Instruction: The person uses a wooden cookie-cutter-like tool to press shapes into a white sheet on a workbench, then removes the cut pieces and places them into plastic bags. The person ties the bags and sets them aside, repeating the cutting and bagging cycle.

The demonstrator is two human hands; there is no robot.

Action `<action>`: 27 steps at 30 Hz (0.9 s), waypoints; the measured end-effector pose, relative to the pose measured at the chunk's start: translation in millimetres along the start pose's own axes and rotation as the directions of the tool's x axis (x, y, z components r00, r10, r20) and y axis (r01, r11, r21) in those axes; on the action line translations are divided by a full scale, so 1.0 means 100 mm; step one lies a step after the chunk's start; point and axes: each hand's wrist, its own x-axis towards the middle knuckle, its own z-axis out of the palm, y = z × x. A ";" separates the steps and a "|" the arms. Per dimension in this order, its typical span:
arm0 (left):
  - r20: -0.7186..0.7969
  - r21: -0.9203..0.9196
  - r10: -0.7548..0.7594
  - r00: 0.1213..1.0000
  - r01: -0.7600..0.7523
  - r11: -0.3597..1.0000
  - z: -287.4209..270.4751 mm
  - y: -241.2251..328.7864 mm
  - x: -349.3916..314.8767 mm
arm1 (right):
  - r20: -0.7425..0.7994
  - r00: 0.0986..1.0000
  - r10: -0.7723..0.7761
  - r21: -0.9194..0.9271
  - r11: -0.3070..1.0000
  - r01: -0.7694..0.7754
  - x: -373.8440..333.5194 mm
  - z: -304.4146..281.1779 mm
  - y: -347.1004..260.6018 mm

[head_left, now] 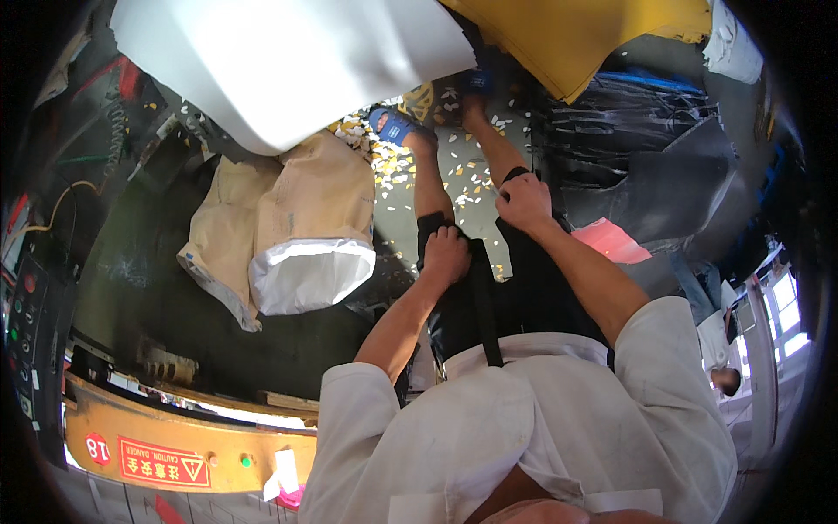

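My left hand is closed, its fingers curled over the black shorts near the hem on my left leg. On my right thigh, by the other hem, rests my right hand. Its fingers are folded in, and whatever may be inside them is hidden. A black strap hangs down between the two forearms. Both feet wear blue slippers on a dark floor strewn with small white and yellow scraps.
To the left stand tan sacks, one an open sack with a white lining. A large white sheet and a yellow sheet hang ahead. Black sheeting and a pink piece lie right. An orange machine beam sits lower left; another person is far right.
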 end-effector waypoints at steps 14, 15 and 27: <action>0.066 0.056 -0.027 0.997 0.023 0.998 0.12 0.00 -0.14 | 0.052 0.999 0.013 -0.036 0.999 -0.011 0.01 -0.07 -0.27; 0.024 0.056 -0.036 0.999 0.034 0.998 0.10 0.05 -0.17 | 0.053 0.998 0.015 -0.035 0.999 -0.014 0.01 -0.07 -0.28; 0.046 -0.042 -0.070 0.996 0.072 0.997 0.12 -0.01 -0.19 | -0.029 0.998 -0.056 -0.105 0.993 0.053 -0.01 0.07 -0.17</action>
